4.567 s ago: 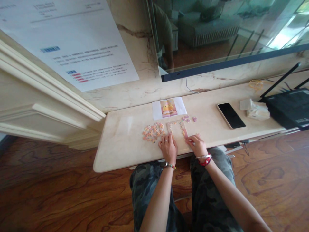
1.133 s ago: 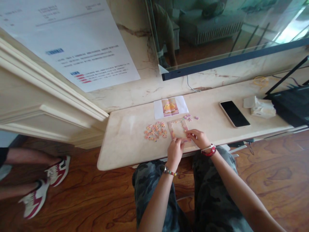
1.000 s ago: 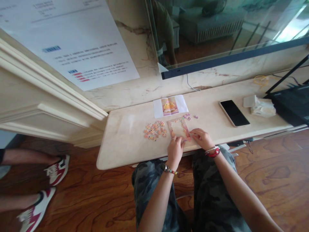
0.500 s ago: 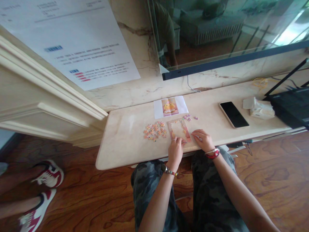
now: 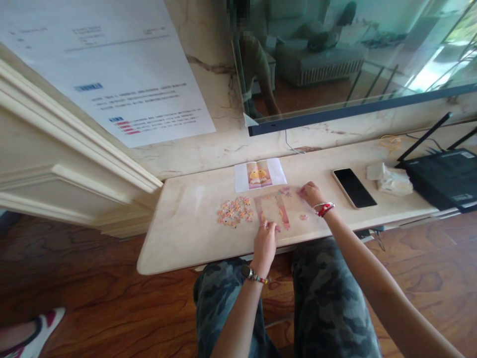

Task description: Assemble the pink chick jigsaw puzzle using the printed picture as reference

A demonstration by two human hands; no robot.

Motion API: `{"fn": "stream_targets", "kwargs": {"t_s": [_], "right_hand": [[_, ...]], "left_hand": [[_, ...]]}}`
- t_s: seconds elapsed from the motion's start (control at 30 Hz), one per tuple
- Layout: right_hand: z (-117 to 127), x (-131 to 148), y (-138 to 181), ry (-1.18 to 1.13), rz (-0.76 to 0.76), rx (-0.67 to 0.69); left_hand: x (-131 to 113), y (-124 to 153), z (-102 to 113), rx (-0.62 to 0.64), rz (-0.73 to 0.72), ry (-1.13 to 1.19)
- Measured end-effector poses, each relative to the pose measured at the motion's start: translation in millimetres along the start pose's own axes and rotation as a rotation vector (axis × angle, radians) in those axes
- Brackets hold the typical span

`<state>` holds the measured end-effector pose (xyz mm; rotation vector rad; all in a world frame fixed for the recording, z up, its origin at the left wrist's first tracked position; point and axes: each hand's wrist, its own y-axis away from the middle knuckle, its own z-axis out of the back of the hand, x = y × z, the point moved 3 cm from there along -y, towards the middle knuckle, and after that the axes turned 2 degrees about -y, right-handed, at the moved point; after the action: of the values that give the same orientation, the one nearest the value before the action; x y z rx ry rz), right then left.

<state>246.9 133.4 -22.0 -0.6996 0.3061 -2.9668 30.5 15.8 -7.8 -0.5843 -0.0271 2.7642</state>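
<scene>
Lying lengthwise toward wall (image 5: pixel 223 153); puzzle border (image 5: pixel 285 215); left fingers (image 5: pixel 273 226), right fingers (image 5: pixel 304 188); half-curled, hold unclear

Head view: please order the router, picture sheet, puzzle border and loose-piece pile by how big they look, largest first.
1. Router, though cut off by the right edge
2. Picture sheet
3. Puzzle border and loose-piece pile: too alike to rank, with the left hand hiding part of the border
</scene>
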Motion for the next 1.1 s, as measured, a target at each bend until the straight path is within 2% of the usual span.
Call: {"fn": "stream_targets", "kwargs": {"t_s": [0.17,0.4,0.57,0.77,0.97,1.1], "right_hand": [[8,4,24,-0.058,0.041,-0.019],[18,23,62,-0.157,0.119,-0.051],[14,23,66,-0.073,0.159,-0.066],[14,22,69,-0.062,0.151,-0.188],[9,38,80,-0.119,0.219,-0.214],[7,49,90,-0.183,0.287,-0.209]], "left_hand": [[3,5,5,0.002,0.031,0.029],[5,9,10,-0.007,0.023,0.049],[5,9,6,-0.046,0.012,0.054],[3,10,6,-0.110,0.085,0.026],[1,9,8,-0.074,0.056,0.038],[-1,10,9,-0.107,0.072,0.016]]}}
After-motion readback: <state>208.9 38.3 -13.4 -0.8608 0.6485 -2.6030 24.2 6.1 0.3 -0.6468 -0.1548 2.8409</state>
